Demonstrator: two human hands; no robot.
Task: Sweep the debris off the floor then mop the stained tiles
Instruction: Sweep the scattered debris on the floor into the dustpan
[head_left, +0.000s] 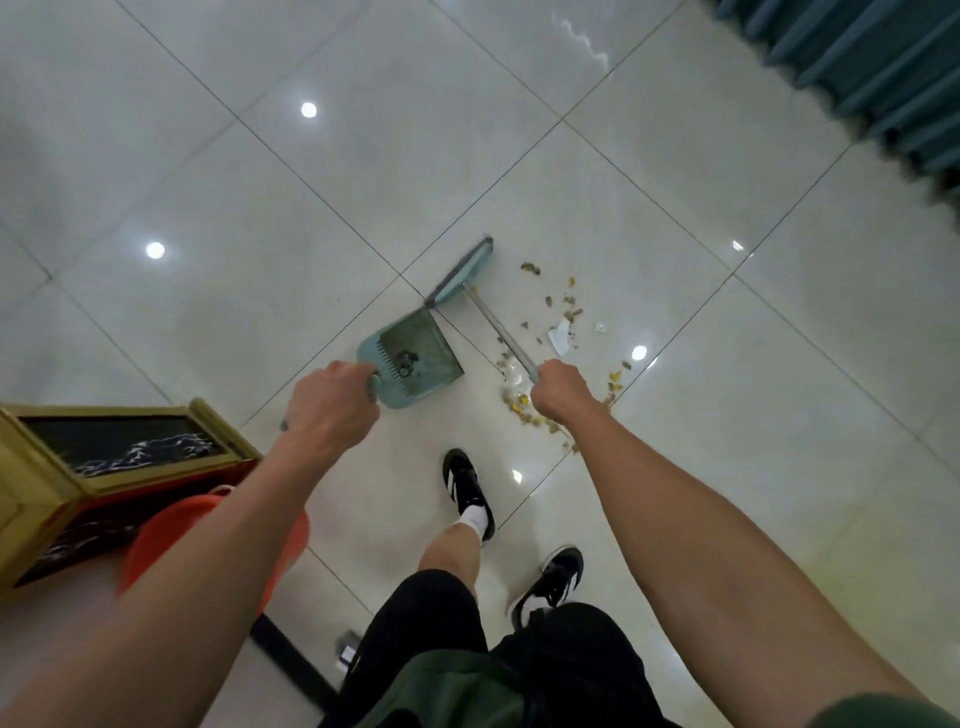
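My left hand (330, 402) grips the handle of a teal dustpan (415, 361) that rests on the white tiled floor with a few dark bits inside. My right hand (561, 389) grips the metal handle of a teal broom (462, 273), whose head touches the floor just beyond the dustpan's open edge. Scattered debris (563, 312) of brown and yellow crumbs and a scrap of white paper (560, 335) lies to the right of the broom handle and under my right hand.
A wooden cabinet (78, 478) stands at the left, with an orange bucket (171, 530) beside it under my left forearm. A teal curtain (872, 67) hangs at the top right. My two feet in black shoes (465, 488) stand below the dustpan.
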